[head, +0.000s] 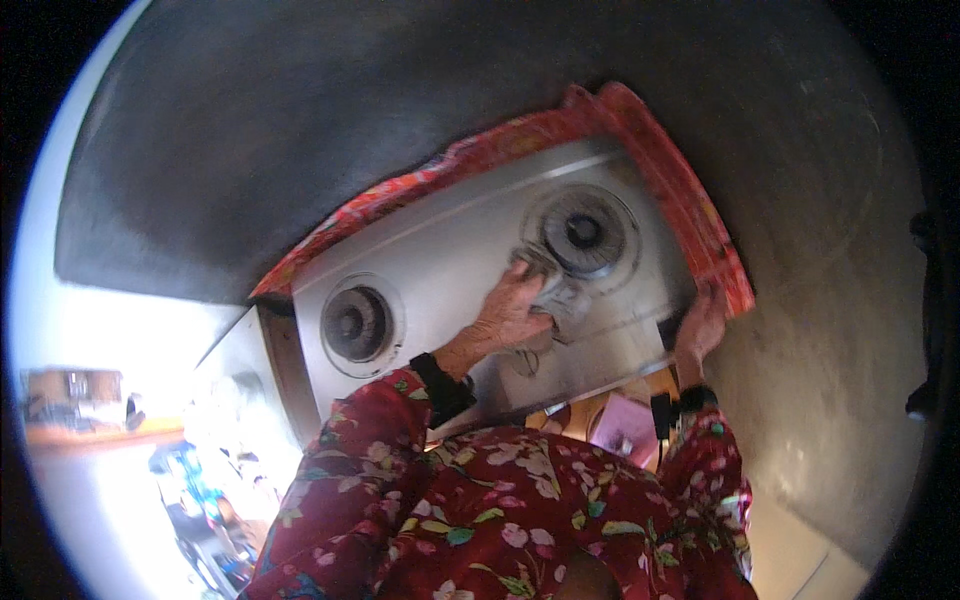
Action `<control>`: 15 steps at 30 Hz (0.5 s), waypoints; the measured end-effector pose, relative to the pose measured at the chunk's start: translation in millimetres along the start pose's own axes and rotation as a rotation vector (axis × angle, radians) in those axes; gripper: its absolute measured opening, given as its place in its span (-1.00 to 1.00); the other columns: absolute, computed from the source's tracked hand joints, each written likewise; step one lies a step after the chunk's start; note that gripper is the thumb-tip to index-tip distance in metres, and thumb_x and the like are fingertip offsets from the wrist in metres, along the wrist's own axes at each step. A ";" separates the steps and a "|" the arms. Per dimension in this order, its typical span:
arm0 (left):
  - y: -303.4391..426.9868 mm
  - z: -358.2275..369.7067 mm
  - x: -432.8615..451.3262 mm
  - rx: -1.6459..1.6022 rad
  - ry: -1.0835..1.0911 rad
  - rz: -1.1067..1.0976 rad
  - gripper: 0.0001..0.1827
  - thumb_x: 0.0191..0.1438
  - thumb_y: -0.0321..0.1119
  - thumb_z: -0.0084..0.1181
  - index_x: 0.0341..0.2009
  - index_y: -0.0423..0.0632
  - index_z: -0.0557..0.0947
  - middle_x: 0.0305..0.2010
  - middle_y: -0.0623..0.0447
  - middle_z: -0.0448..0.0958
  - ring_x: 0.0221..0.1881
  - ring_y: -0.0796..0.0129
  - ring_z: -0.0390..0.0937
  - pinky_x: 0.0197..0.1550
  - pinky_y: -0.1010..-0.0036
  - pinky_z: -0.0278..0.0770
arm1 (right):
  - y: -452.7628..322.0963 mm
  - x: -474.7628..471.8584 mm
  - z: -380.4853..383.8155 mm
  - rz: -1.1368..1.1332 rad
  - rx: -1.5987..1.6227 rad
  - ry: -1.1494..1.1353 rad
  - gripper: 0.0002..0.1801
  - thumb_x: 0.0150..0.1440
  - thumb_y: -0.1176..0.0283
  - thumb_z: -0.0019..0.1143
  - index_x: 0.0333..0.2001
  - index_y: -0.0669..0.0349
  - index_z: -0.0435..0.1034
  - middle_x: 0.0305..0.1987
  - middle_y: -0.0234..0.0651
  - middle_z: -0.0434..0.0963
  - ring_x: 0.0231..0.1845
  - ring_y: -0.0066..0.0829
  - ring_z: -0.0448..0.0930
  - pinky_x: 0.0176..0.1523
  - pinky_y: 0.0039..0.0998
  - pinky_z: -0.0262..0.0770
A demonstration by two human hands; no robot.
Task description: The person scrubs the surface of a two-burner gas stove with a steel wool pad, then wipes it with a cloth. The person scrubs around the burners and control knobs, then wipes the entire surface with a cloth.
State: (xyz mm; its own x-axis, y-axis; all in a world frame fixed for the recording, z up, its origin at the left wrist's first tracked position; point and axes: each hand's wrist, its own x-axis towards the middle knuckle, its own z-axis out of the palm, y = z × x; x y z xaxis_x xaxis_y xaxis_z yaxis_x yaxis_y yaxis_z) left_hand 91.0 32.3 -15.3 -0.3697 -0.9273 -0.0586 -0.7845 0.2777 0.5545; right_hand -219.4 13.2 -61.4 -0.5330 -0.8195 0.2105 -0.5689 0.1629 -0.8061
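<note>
A metal gas stove [442, 247] with two burners stands before me, tilted in the view. My left hand [510, 307] presses a greyish, crumpled cloth [566, 300] onto its top, just beside the right burner [583, 232]. The cloth is blurred, and the palm hides part of it. The left burner [356, 324] is uncovered, without a pan support. At the stove's front right corner my right hand [701, 326] touches the end of a red patterned cover [690, 202]; blur hides whether its fingers grip it. A control knob [526, 363] shows on the front, below my left hand.
The red cover runs along the stove's back and right sides. Dark walls [247, 150] rise behind and at the right. Below the front edge lies a pink object [626, 427]. A shelf with items [75, 390] appears at far left, in bright light.
</note>
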 end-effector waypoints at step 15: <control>-105.6 -154.9 -12.5 -0.582 0.267 -0.521 -0.25 -0.27 -0.20 0.13 0.11 -0.17 0.31 -0.02 -0.19 0.43 -0.03 0.16 0.42 0.03 0.30 0.35 | 7.0 2.8 -0.7 -0.131 -0.100 0.014 -0.53 0.18 0.12 -0.29 -0.10 0.31 0.33 -0.13 0.02 0.43 -0.15 -0.03 0.44 -0.07 -0.18 0.31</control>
State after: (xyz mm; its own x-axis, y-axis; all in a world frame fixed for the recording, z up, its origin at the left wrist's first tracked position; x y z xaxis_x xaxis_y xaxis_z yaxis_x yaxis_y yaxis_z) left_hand 255.6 -24.3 55.5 0.1586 -0.9501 -0.2685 -0.4124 -0.3108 0.8563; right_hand -225.2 12.5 -66.0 -0.4580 -0.8299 0.3185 -0.6933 0.1092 -0.7123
